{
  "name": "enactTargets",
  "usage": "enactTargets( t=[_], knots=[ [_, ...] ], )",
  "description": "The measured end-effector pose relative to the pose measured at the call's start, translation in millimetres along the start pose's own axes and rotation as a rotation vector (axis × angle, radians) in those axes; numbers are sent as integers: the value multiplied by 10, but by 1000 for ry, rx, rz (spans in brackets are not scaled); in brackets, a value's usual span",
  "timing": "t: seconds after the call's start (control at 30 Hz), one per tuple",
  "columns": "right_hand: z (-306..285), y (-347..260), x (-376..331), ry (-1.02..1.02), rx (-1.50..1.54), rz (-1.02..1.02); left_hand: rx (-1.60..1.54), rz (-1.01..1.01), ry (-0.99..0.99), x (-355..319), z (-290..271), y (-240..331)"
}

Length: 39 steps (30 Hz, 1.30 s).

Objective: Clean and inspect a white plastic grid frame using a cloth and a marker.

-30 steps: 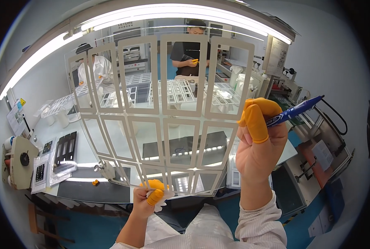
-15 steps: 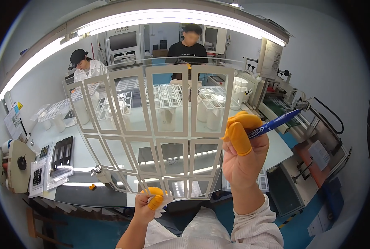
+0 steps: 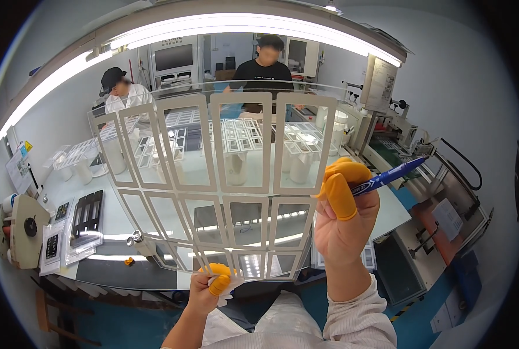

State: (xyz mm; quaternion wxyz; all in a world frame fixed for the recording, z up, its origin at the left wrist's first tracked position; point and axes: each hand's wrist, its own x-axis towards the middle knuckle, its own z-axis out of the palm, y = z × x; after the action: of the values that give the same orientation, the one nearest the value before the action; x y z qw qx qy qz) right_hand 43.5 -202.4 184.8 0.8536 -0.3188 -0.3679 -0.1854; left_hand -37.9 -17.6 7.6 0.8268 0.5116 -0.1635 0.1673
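I hold up a large clear sheet [image 3: 224,168] printed with white rectangular frames, raised in front of my face. My left hand [image 3: 210,288], with orange finger cots, pinches the sheet's lower edge along with a bit of white cloth. My right hand [image 3: 344,224], also in orange finger cots, grips the sheet's right edge and holds a blue marker pen [image 3: 387,177] that points up to the right.
A white workbench [image 3: 114,218] lies below, with black trays [image 3: 87,212], a tape dispenser [image 3: 23,230] at the left and white cups behind. Two people stand at the far side. Machines [image 3: 422,192] line the right.
The sheet has tilted and dropped a little, its top edge now lower against the far people. My right hand moved down and left with the pen. My left hand stays at the bottom edge.
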Motion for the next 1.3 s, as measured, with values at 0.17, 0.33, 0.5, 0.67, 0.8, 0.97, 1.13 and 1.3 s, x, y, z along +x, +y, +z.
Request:
enactTargets(
  t=[0.17, 0.33, 0.5, 0.67, 0.8, 0.97, 1.13, 1.3],
  knots=[
    [6, -16, 25, -30, -3, 7, -16, -17, 10, -18, 13, 42],
    [-46, 83, 95, -20, -300, 137, 186, 146, 86, -38, -23, 151],
    [-123, 137, 61, -129, -853, -93, 449, 315, 213, 14, 7, 186],
    [6, 46, 40, -271, -1364, -290, 552, 332, 244, -26, -43, 169],
    [21, 73, 94, -332, -1586, -430, 580, 298, 251, -23, -37, 153],
    [-13, -2, 61, -429, -1641, -424, 701, 327, 207, -18, -58, 100],
    [-62, 19, 103, -392, -1659, -393, 594, 267, 269, -37, -25, 123],
    [-171, 16, 75, -260, -1219, -157, 395, 189, 244, -64, 8, 118]
  ],
)
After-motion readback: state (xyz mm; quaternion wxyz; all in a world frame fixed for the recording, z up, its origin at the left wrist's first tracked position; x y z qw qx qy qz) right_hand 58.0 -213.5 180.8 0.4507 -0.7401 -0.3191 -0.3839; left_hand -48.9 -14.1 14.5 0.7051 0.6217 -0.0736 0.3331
